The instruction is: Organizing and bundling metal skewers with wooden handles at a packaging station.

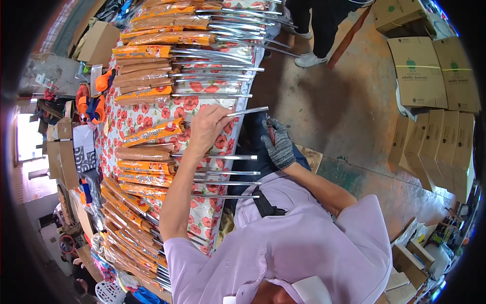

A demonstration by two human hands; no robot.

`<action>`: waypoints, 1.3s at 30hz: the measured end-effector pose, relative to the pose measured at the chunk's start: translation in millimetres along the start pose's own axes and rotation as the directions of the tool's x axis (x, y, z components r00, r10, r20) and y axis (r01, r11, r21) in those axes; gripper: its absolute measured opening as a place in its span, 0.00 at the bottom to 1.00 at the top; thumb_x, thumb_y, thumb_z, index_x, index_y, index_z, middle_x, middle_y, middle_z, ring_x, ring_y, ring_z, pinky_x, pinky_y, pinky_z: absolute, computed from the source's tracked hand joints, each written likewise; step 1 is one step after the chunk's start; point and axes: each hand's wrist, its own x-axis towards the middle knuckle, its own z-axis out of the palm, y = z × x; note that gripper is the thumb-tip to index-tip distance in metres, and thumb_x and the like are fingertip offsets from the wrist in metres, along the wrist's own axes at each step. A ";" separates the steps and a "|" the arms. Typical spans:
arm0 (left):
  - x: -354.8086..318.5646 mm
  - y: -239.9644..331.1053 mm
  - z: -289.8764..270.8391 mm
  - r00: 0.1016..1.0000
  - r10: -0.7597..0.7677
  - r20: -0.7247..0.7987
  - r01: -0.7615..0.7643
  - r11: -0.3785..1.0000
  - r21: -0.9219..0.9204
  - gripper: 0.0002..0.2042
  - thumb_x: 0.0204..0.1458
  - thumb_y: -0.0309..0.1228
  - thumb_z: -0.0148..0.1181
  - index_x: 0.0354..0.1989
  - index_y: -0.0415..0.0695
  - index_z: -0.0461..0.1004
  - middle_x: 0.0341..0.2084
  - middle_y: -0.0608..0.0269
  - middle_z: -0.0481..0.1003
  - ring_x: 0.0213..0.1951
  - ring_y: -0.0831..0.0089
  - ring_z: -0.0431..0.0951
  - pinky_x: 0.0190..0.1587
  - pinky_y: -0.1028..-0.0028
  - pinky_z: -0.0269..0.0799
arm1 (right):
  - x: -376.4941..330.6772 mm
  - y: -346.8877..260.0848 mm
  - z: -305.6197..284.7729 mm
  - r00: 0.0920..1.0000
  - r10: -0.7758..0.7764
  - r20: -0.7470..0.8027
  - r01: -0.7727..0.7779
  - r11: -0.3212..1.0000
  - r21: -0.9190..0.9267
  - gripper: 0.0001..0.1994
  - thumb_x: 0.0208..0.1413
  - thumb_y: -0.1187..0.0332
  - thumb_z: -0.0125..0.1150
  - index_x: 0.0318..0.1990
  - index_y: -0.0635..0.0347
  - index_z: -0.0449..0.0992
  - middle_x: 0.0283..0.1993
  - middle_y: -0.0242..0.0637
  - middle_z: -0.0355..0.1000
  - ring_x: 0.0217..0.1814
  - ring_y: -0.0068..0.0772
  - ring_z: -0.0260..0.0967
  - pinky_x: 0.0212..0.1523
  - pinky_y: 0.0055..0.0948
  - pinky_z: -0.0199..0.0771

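My bare left hand (206, 127) is closed around a silver metal rod (249, 111) whose free end points right past the table's edge. Left of that hand lies an orange plastic-wrapped bundle (154, 133), apparently on the same rod; the join is hidden by my fingers. In a grey knitted glove, my right hand (279, 147) grips a small red-handled tool that looks like pliers (272, 134). Its dark tip is just below the rod's end. Nearer to me on the table, more wrapped bundles (144, 167) lie with their rods (228, 173) toward the right.
A flowered cloth (202, 218) covers the table, with many wrapped rods (167, 38) laid side by side at its far end. Cardboard boxes (417, 76) stand along the right. Another person's dark-trousered leg and white shoe (310, 61) are beyond the table's far right.
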 end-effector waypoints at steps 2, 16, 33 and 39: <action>-1.8 0.9 1.0 1.000 -0.015 0.011 0.016 0.998 -0.059 0.08 0.47 0.23 0.70 0.36 0.42 0.81 0.30 0.60 0.79 0.33 0.61 0.79 0.35 0.68 0.75 | 2.4 -5.3 -0.7 0.999 0.026 -0.042 -0.024 0.999 0.047 0.26 0.58 0.64 0.64 0.64 0.62 0.69 0.64 0.53 0.67 0.66 0.54 0.64 0.67 0.42 0.63; -18.7 3.6 12.5 0.996 -0.019 -0.085 0.016 0.999 -0.034 0.10 0.44 0.20 0.72 0.35 0.41 0.78 0.31 0.58 0.80 0.33 0.60 0.81 0.35 0.67 0.75 | 2.0 -13.3 13.1 0.997 -0.055 -0.060 0.059 0.996 0.060 0.30 0.57 0.66 0.67 0.65 0.64 0.66 0.64 0.51 0.67 0.66 0.52 0.64 0.68 0.39 0.63; -18.0 14.4 12.6 0.989 0.092 -0.117 -0.076 0.989 0.127 0.11 0.46 0.29 0.72 0.39 0.49 0.80 0.33 0.67 0.82 0.31 0.66 0.79 0.35 0.67 0.72 | 3.5 -16.6 25.0 0.993 0.086 -0.082 -0.060 0.957 0.285 0.30 0.56 0.72 0.67 0.65 0.65 0.65 0.64 0.50 0.66 0.66 0.50 0.65 0.67 0.36 0.63; -20.0 11.9 13.9 0.979 0.117 -0.167 -0.101 0.990 0.099 0.11 0.46 0.29 0.72 0.38 0.49 0.81 0.34 0.68 0.83 0.32 0.68 0.80 0.35 0.68 0.72 | 3.9 -20.2 21.6 0.994 0.024 -0.110 -0.004 0.983 0.182 0.29 0.57 0.73 0.66 0.66 0.66 0.64 0.64 0.48 0.67 0.64 0.47 0.68 0.65 0.35 0.66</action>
